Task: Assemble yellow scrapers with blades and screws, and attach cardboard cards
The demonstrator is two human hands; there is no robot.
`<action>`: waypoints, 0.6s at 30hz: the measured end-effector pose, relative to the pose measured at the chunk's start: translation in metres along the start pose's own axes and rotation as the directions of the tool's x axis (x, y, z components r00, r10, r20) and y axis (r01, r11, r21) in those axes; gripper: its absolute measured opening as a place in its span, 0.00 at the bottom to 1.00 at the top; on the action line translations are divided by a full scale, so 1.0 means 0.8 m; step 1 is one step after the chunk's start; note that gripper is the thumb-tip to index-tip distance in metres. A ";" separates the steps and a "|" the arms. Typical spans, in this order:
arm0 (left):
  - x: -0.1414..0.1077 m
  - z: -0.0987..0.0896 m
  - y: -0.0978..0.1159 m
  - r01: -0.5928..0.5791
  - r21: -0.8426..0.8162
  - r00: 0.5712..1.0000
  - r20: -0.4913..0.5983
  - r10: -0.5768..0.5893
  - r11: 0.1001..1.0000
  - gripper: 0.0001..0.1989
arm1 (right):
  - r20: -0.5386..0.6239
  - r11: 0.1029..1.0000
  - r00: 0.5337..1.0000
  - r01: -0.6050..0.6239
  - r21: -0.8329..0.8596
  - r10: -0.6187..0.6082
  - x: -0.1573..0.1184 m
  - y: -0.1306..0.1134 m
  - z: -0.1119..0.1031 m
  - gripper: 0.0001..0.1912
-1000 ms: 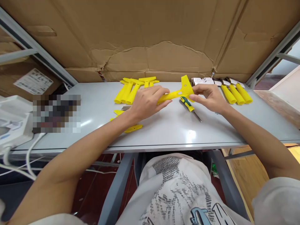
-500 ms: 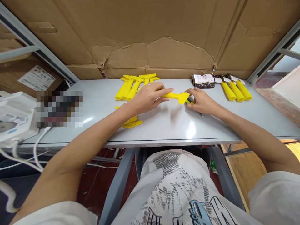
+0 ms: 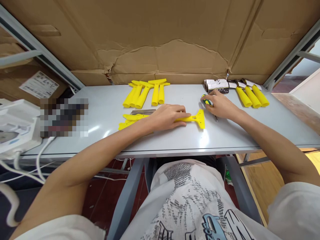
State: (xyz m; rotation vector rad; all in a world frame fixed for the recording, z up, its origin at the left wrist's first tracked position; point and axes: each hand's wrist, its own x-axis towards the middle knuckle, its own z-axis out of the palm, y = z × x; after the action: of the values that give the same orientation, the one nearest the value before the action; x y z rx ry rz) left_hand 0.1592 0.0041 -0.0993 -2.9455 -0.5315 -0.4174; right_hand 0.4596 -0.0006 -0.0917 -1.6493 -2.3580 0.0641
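Note:
My left hand [image 3: 168, 116] is closed around the handle of a yellow plastic scraper [image 3: 200, 119], whose wide T-shaped head points right, low over or on the table. My right hand [image 3: 223, 105] has its fingers wrapped over a screwdriver [image 3: 207, 101] with a green and yellow grip; its metal shaft pokes out below the palm, tip toward the table. Partly covered by my left wrist are flat yellow scraper pieces [image 3: 133, 117]. Thin grey metal blades [image 3: 143, 112] lie just behind them.
Several yellow scraper handles [image 3: 142, 96] lie at the back of the grey table [image 3: 100, 100]. At the back right are a stack of black-and-white packets [image 3: 218, 87] and scrapers with covered heads [image 3: 255, 96]. A white device with cables [image 3: 18, 128] stands at the left; cardboard [image 3: 162, 43] walls the rear.
My left hand has brought the scraper down and toward me, away from my right hand. The right hand has shifted slightly right, and the screwdriver shows more. The metal blades have come into sight.

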 end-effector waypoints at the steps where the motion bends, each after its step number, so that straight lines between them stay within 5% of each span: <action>1: 0.001 -0.004 -0.001 0.004 -0.008 1.000 0.000 -0.004 1.000 0.18 | 0.010 1.000 1.000 -0.010 -0.007 0.010 -0.001 -0.002 0.000 0.26; 6: -0.021 -0.058 -0.059 0.156 -0.144 0.985 -0.046 -0.164 0.977 0.16 | -0.011 0.993 0.997 -0.071 -0.094 0.070 -0.006 -0.015 -0.003 0.25; 11: -0.073 -0.091 -0.148 0.352 -0.085 0.893 0.329 -0.307 0.932 0.19 | -0.200 0.992 0.978 0.027 -0.121 -0.051 -0.009 -0.025 -0.007 0.23; 13: -0.079 -0.088 -0.157 0.380 -0.067 0.867 0.374 -0.329 0.923 0.19 | -0.223 0.990 0.967 0.097 -0.106 -0.119 -0.009 -0.027 -0.005 0.21; 18: -0.064 -0.082 -0.140 0.521 0.066 0.694 0.548 -0.467 0.851 0.17 | -0.240 0.977 0.948 0.190 -0.100 -0.209 -0.008 -0.028 0.001 0.19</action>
State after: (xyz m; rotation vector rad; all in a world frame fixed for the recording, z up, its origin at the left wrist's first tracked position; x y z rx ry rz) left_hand 0.0572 0.0809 -0.0441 -2.9408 -1.4330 0.4159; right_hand 0.4407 -0.0143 -0.0897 -1.3495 -2.3402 -0.2596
